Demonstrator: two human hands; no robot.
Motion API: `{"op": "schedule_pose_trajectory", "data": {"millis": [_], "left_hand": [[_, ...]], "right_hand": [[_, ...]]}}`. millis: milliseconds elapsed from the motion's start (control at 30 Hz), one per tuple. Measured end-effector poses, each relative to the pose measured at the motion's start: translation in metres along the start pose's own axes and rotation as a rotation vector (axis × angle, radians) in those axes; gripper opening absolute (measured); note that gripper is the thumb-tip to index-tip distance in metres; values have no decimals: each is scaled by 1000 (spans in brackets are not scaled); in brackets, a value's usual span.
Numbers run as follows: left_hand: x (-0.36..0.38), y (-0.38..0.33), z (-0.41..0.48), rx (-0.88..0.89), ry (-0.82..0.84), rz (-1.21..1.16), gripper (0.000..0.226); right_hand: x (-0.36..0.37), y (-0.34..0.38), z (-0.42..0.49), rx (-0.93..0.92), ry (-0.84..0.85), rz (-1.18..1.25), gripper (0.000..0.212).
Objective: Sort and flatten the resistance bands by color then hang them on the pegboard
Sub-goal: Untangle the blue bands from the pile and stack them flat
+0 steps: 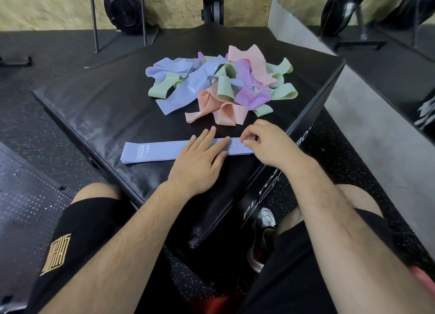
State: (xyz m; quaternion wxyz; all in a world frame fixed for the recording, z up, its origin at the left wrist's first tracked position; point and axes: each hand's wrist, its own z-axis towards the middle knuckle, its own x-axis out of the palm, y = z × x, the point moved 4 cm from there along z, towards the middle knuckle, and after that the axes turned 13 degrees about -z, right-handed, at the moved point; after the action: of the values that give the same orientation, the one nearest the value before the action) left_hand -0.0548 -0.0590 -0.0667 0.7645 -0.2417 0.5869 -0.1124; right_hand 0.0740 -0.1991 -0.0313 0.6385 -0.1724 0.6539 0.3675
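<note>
A flattened blue resistance band (pixel 155 150) lies across the near part of the black plyo box (pixel 94 111). My left hand (pixel 200 158) presses flat on its right half with straight fingers. My right hand (pixel 268 142) pinches the band's right end with curled fingers. Behind them sits a tangled pile of bands (pixel 219 83) in blue, green, pink, peach and purple.
The box stands on speckled black gym flooring (pixel 28 130). A perforated black panel (pixel 26 196) lies at the left by my knee. My shoe (pixel 261 238) rests beside the box's front corner. Gym machines (pixel 127 7) and a mirror stand behind.
</note>
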Motion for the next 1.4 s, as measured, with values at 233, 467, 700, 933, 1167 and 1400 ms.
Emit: {"op": "schedule_pose_trajectory", "data": {"millis": [233, 467, 700, 933, 1167, 1400], "left_hand": [[-8, 2, -3, 55, -157, -117, 50], [-34, 15, 11, 102, -298, -165, 48], [-69, 60, 33, 44, -408, -103, 43], [-85, 100, 56, -125, -280, -24, 41], [-87, 111, 65, -143, -259, -172, 39], [-103, 99, 55, -26, -423, -216, 23]], "right_hand": [[-7, 17, -5, -46, -81, -25, 11], [-2, 62, 14, -165, -173, 57, 23], [15, 107, 58, -233, -245, -27, 32], [34, 126, 86, -183, -224, -115, 34], [38, 134, 96, -174, -176, -99, 33], [34, 138, 93, -178, -194, 52, 40]]}}
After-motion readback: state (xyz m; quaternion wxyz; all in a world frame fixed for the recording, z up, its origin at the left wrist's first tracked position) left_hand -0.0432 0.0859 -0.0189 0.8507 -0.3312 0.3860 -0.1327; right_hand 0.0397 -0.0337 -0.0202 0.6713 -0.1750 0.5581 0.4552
